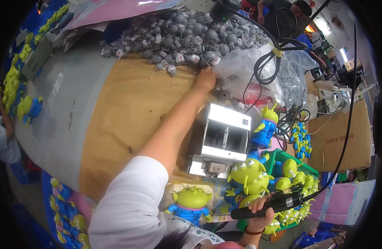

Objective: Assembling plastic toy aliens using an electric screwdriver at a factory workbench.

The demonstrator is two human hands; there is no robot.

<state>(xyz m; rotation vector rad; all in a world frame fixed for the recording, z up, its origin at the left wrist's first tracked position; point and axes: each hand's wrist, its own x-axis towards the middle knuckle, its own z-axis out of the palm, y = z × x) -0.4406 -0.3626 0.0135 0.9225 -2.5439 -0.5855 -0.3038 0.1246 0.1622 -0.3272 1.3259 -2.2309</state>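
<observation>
My left hand reaches across the table to the near edge of a heap of small grey rounded parts, some with white tags. Its fingers look curled beside a grey part; what they grip, if anything, is hidden. My right hand is closed around a black electric screwdriver, held low at the right with its cable running upward. Close by are green-headed toy figures with blue bodies; one figure lies at the front, and another stands beside a white metal fixture.
Brown sheeting covers the middle of the table. A green crate of figures, a cardboard box, clear plastic bags and a black cable coil are at the right. More figures line the left. Other people work nearby.
</observation>
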